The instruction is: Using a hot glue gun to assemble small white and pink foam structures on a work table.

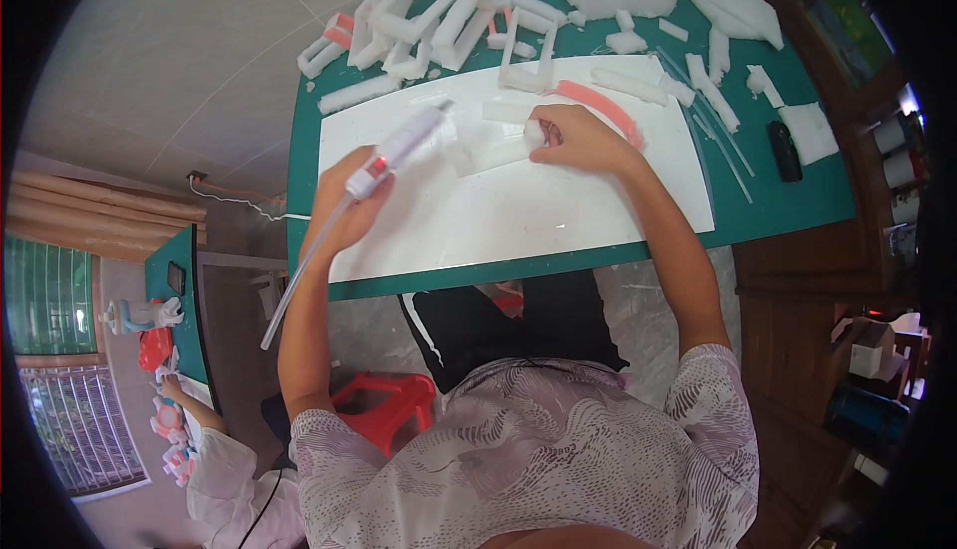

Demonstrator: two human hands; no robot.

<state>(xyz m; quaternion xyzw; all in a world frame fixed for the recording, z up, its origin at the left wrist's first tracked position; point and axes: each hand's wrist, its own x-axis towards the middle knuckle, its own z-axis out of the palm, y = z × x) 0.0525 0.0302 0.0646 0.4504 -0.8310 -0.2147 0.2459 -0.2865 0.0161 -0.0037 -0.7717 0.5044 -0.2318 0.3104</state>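
Observation:
My left hand (347, 205) is closed round a white glue gun (407, 138) with a small red light. Its nozzle points away to the upper right, and a long translucent glue stick (297, 290) runs out of its back end. Between the fingertips of my right hand (583, 140) is a small white foam piece (534, 134), partly hidden by the fingers. Beneath it, a flat white strip (488, 158) lies on the white board (449, 225), and another white foam bar (503, 111) rests just behind. A curved pink foam strip (598, 103) lies beyond my right hand.
White foam frames (429, 25) crowd the back of the green table (832, 195). Loose glue sticks (728, 150), a black case (785, 150) and foam blocks (733, 5) lie at the right. A red stool (384, 404) stands below; another person's arm (194, 404) works at the left.

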